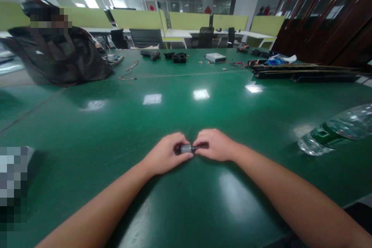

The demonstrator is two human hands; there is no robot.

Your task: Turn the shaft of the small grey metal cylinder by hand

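Note:
A small dark cylinder with a grey middle band [186, 148] lies sideways between my hands, low over the green table [180, 112]. My left hand [166, 154] is closed round its left part, with thumb and fingers on either side. From the right, my right hand [215, 145] pinches the narrow dark end of the same piece. The fingertips of the two hands are close together. What the piece is cannot be made out.
A clear bottle with a green label [328, 135] lies at the right. A large dark bag [66, 60] stands back left. Along the far edge are a drill [150, 54], black trays [179, 58], a white box [215, 58] and long black strips [305, 73]. A pixelated object sits at the left edge.

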